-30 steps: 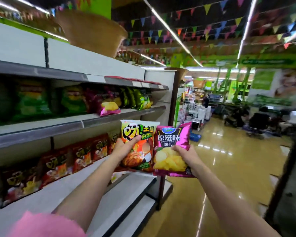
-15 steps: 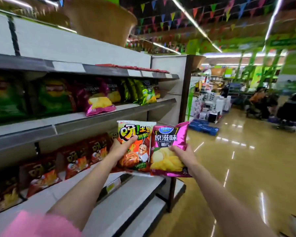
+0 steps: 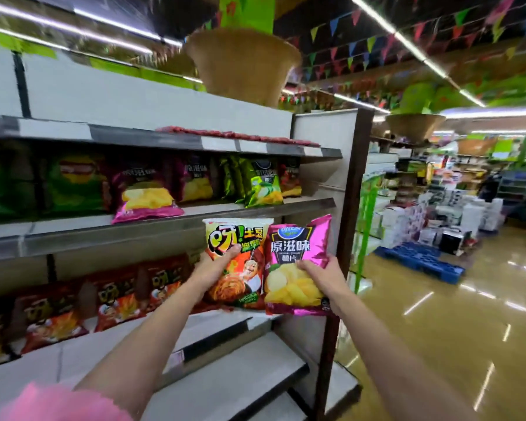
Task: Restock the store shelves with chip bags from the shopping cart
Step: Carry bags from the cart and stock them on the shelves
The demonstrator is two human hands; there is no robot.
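Note:
My left hand [image 3: 214,267] grips an orange and yellow chip bag [image 3: 240,238] by its left side, thumb across the front. My right hand [image 3: 327,276] grips a pink chip bag [image 3: 298,247] with yellow chips printed on it. Both bags are upright, side by side, in front of the right end of the store shelves [image 3: 164,226]. The middle shelf carries green bags [image 3: 76,183] and pink bags [image 3: 146,196]. Red bags [image 3: 116,299] line the shelf below it. The shopping cart is out of view.
The shelf unit's end panel [image 3: 325,138] and its dark post [image 3: 354,189] stand just behind the bags. A glossy aisle floor [image 3: 438,329] stretches to the right. A blue pallet [image 3: 419,262] and stacked boxes [image 3: 468,217] lie farther off. Woven baskets [image 3: 243,62] hang overhead.
The view has swung left and come nearer to the shelves. Both hands hold the same bags, now slightly higher against the right end of the shelves.

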